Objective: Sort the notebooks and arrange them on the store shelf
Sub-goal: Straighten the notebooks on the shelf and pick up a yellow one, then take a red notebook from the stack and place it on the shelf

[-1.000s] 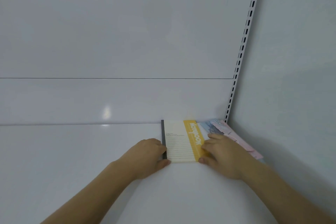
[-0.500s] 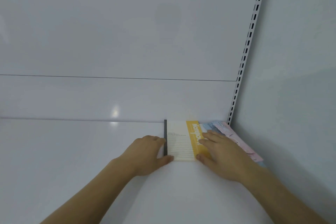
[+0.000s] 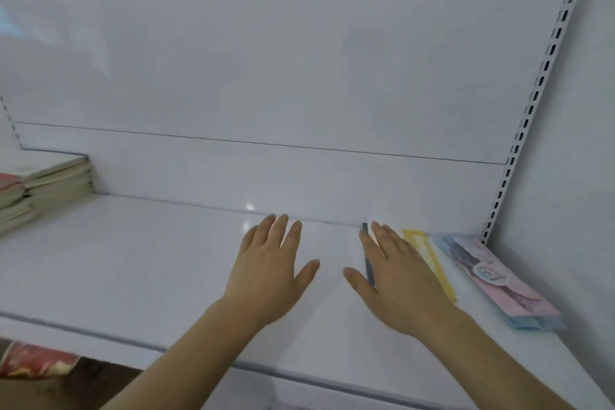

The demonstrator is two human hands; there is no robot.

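A white and yellow notebook (image 3: 429, 260) with a dark spine lies flat on the white shelf (image 3: 133, 263) near the right corner. My right hand (image 3: 396, 273) hovers over it with straight, spread fingers and hides most of its cover. My left hand (image 3: 271, 263) is open over bare shelf, a little to the left of the notebook and apart from it. A pink and blue notebook stack (image 3: 499, 286) lies to the right, against the side wall.
A pile of pale notebooks (image 3: 43, 186) sits at the far left of the shelf. The shelf's front edge (image 3: 139, 346) runs across below my forearms. Something red (image 3: 36, 359) shows on a lower level at bottom left. A slotted upright (image 3: 525, 120) marks the right corner.
Both hands have let go of the white and yellow notebook and opened. My left hand moved left off its spine. The view has pulled back and swung left, showing more shelf.
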